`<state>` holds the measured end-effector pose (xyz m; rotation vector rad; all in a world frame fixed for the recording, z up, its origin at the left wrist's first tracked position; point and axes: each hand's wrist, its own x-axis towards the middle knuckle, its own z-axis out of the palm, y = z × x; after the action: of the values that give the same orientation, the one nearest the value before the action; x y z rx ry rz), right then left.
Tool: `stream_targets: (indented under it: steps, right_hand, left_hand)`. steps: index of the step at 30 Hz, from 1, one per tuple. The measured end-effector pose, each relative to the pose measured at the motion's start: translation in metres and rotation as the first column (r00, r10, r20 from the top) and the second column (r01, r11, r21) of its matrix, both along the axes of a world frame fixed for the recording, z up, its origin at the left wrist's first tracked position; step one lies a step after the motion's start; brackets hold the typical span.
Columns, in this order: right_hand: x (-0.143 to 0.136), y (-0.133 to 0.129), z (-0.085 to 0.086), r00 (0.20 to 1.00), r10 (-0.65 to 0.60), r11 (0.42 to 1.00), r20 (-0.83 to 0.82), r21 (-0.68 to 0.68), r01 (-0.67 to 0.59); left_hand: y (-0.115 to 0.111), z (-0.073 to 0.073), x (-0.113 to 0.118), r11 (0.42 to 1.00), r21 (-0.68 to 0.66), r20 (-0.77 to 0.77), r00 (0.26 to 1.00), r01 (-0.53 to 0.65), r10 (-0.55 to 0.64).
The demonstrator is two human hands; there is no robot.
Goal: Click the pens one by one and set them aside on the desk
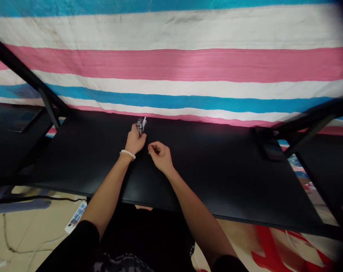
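My left hand [136,139] is wrapped round a small bundle of clear pens [141,125], whose ends stick up past the fingers; one has a white tip. A white beaded bracelet [128,154] circles the left wrist. Just to the right, my right hand [160,154] hovers over the black table [222,170], its thumb and index finger curled close together. Whatever may be between those fingertips is too small to make out. The two hands are a short gap apart.
A striped sheet [188,64] hangs behind the table. Black slanted bars flank both sides. A dark phone-like object [271,146] lies at the table's right end. Below left are a white power strip [76,217] and cables on the floor; red legs [269,247] stand below right.
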<state>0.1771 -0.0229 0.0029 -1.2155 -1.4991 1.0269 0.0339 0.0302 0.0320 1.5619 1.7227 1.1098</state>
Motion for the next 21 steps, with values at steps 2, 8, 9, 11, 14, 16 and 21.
stream_targets:
  steps: [2,8,9,11,14,16,21]
  right_hand:
    - [0.001,0.002,-0.001,1.0,-0.023,0.998,0.002,0.057,0.023]
    - [0.004,0.0,0.0,0.994,0.106,0.975,0.009,0.193,-0.106]
    - [0.004,-0.001,0.0,0.992,0.124,0.976,0.016,0.179,-0.125]
    - [0.004,-0.002,-0.002,0.987,0.153,0.978,0.042,0.134,-0.157]
    - [0.003,-0.001,-0.009,0.979,0.199,0.974,0.042,0.1,-0.202]
    - [0.002,0.0,-0.014,0.975,0.222,0.966,-0.026,0.145,-0.216]
    - [0.0,0.005,-0.015,0.951,0.245,0.958,-0.19,0.201,-0.206]
  left_hand:
    - [-0.011,-0.001,0.011,0.993,0.116,0.135,0.99,0.031,-0.047]
    - [-0.04,-0.006,0.038,0.95,0.311,0.308,0.945,0.011,-0.112]
    - [-0.043,-0.007,0.04,0.947,0.321,0.302,0.945,0.021,-0.123]
    - [-0.047,-0.008,0.042,0.94,0.338,0.279,0.949,0.047,-0.148]
    - [-0.05,-0.008,0.044,0.925,0.37,0.255,0.948,0.085,-0.189]
    - [-0.05,-0.007,0.045,0.92,0.379,0.266,0.941,0.099,-0.21]
    - [-0.048,-0.005,0.047,0.943,0.312,0.34,0.913,0.117,-0.226]
